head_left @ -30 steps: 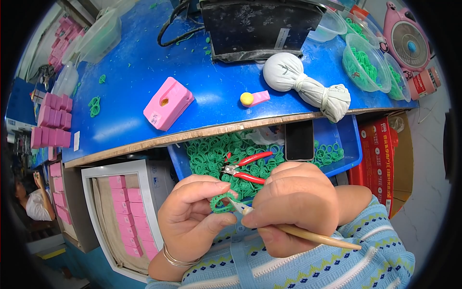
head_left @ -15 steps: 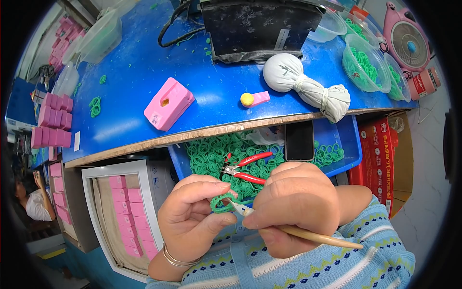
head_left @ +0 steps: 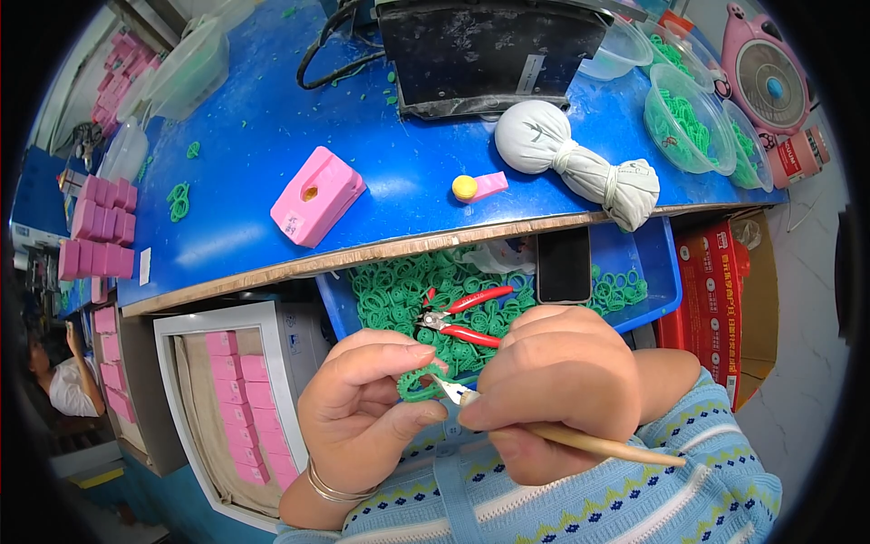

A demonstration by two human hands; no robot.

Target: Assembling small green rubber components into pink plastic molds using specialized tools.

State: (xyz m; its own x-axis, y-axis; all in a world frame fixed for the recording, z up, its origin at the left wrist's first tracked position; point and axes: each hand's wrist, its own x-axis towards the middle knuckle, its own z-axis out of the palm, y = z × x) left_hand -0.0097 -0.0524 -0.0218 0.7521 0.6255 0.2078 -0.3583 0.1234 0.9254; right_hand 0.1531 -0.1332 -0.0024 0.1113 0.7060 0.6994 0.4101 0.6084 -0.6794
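While L fingers [head_left: 390,360] tight on grn loop [head_left: 417,394], R fingers [head_left: 539,372] round wood-handled tool [head_left: 603,442], labelled pink block [head_left: 330,184] beyond

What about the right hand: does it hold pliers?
No, the right hand holds a wooden-handled tool; the pliers lie on green pieces.

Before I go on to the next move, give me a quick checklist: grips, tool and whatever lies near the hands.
1. Left hand pinches the green piece between thumb and fingers: ok.
2. Right hand grips the wooden-handled tool: ok.
3. Tool's tip touching the right spot: cannot tell; it is at the green piece, but the exact contact is too small to see.
4. Red-handled pliers out of both hands: ok, lying on the heaped green pieces.
5. Phone kept out of the blue tray: not ok, it lies among the heaped pieces.
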